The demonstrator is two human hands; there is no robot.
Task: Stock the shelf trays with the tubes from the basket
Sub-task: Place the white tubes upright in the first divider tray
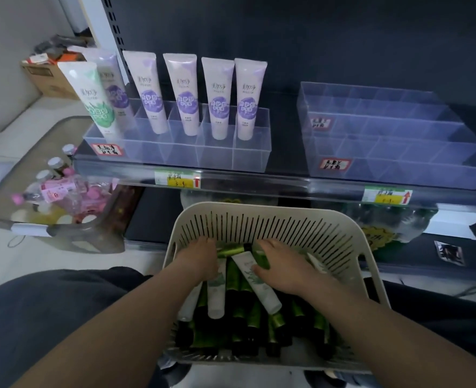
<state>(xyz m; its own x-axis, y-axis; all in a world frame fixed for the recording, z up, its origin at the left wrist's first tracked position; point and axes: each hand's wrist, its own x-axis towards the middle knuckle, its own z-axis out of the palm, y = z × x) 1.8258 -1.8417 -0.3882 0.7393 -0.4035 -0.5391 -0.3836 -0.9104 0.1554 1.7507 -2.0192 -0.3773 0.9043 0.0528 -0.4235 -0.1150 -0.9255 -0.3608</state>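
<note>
A white slotted basket [259, 219] sits in front of me, holding several green tubes [252, 315] and a few white tubes [259, 284]. Both hands reach into it. My left hand [199, 260] lies over the tubes at the basket's far left, fingers down among them. My right hand [283, 266] rests on the pile, its thumb against a white tube. Whether either hand grips a tube is hidden. On the shelf, the left clear tray [175, 155] holds several purple tubes [185, 93] and one green-white tube [91, 99] standing upright. The right clear tray [393, 163] holds nothing.
A clear bin [71, 236] of pink-capped bottles sits on the floor at left. A cardboard box [46, 77] stands behind it. Yellow price tags [176, 182] line the shelf edge. A lower shelf holds bagged goods [379, 231] behind the basket.
</note>
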